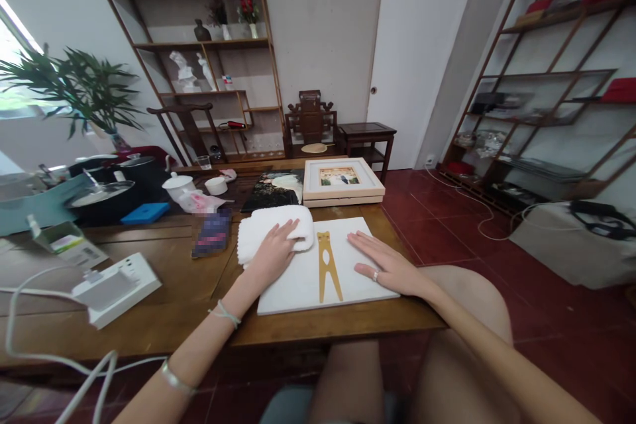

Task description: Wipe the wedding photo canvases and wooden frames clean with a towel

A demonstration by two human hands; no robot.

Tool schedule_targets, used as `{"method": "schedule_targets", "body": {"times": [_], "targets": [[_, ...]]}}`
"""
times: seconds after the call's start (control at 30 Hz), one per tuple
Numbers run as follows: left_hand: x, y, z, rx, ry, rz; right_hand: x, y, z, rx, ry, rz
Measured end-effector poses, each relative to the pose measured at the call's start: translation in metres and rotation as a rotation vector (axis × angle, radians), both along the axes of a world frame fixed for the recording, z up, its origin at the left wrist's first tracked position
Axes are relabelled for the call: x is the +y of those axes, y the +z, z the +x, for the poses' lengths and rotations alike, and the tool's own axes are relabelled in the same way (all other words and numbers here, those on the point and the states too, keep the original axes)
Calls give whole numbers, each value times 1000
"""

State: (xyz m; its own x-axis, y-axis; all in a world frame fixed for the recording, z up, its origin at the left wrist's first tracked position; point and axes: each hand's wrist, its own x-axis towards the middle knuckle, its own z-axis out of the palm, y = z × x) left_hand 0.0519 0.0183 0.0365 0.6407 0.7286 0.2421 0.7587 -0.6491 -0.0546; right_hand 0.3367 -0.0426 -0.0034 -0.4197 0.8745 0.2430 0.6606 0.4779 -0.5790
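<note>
A white flat board [298, 291] lies on the wooden table near its front edge. On its middle rests a flat gold A-shaped piece [325, 271] with an oval hole and two legs pointing toward me. My left hand [278, 245] lies flat on a folded white towel [258, 228] that covers the board's left back corner. The fingers are stretched out over the cloth. My right hand [385, 262], with a ring on it, lies on the board's right side, fingers extended and thumb apart. Neither hand touches the gold piece.
Behind the board stand a framed picture [342, 179] and a dark picture panel [273, 189]. To the left are a blurred purple packet [212, 233], a white lidded bowl [179, 187], a blue box [145, 213], a pan [102, 197] and a white power strip [119, 288] with cables.
</note>
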Motion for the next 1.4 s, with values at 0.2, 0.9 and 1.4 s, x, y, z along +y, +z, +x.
{"method": "schedule_targets", "body": {"times": [0.2, 0.9, 1.4], "targets": [[-31, -7, -3, 6, -20, 3, 0, 1, -2, -93, -9, 11], [6, 4, 7, -68, 30, -91, 3, 2, 9, 26, 51, -69], [-111, -1, -9, -103, -144, -98, 10, 1, 5, 20, 16, -30]]}}
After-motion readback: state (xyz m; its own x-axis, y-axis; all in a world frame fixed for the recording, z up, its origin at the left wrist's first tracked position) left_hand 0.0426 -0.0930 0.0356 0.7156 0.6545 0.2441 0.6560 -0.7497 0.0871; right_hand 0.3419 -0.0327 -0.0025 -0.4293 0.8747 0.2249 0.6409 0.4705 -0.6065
